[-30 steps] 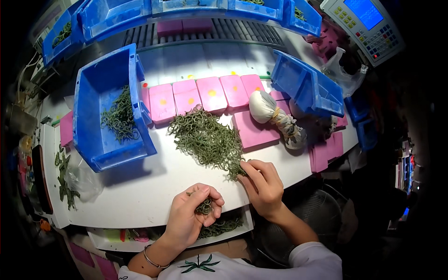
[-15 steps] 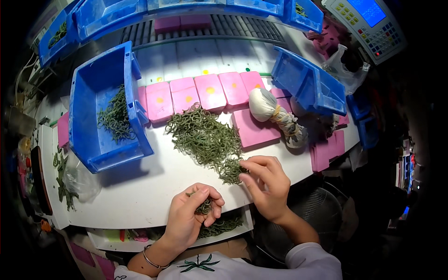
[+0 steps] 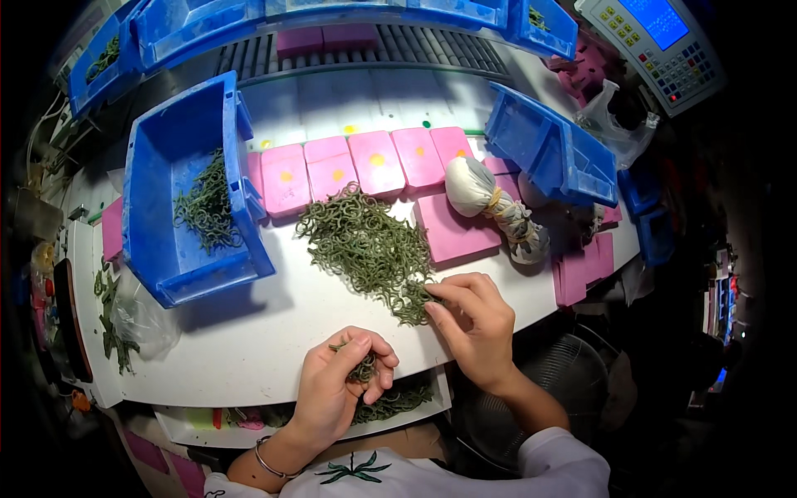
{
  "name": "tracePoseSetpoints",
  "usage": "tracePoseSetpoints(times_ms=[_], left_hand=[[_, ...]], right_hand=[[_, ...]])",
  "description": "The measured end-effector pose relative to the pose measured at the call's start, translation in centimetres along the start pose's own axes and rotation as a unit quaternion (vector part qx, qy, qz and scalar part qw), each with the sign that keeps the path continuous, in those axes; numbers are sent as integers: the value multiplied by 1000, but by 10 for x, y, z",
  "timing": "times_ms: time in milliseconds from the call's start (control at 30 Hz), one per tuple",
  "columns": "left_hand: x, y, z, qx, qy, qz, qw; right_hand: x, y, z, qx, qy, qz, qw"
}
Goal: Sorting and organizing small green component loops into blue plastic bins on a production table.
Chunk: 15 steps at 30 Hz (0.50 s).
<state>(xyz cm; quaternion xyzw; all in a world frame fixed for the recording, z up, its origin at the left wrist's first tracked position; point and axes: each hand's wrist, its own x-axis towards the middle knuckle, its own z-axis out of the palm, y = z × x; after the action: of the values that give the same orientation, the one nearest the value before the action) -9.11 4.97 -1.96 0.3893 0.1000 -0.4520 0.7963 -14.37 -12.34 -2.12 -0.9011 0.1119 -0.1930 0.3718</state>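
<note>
My left hand [image 3: 344, 373] is curled around a small bunch of curled green pieces [image 3: 363, 368] above the table's front edge. These pieces are thin, hook-like and wax-like. A large tangled pile of the same pieces [image 3: 361, 241] lies on the white table [image 3: 249, 349]. At the pile's near right tip, my right hand [image 3: 477, 324] has its thumb and forefinger drawn together on a green piece, whose outline is hard to make out. Just beyond that hand lies a pink block [image 3: 455, 226]. Resting on it is a tied white cloth bag [image 3: 469, 184].
A blue bin [image 3: 154, 207] with more green pieces stands at left. Pink blocks [image 3: 375, 162] with yellow dots line up behind the pile. Another blue bin [image 3: 548, 145] sits tilted at right. Below the front edge, an open drawer [image 3: 178, 423] holds green pieces. A keypad device [image 3: 656, 50] is far right.
My right hand's thumb and forefinger have come closer together at the pile's edge, and the hand has shifted slightly. My left hand keeps its place.
</note>
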Motion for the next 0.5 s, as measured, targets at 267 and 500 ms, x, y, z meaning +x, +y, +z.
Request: tracePoseSetpoints(times_ms=[267, 500], left_hand=[[0, 0, 1, 4, -3, -2, 1000], [0, 1, 2, 14, -5, 0, 1000]], right_hand=[[7, -1, -4, 7, 25, 15, 1000], [15, -3, -12, 259, -11, 174, 950]])
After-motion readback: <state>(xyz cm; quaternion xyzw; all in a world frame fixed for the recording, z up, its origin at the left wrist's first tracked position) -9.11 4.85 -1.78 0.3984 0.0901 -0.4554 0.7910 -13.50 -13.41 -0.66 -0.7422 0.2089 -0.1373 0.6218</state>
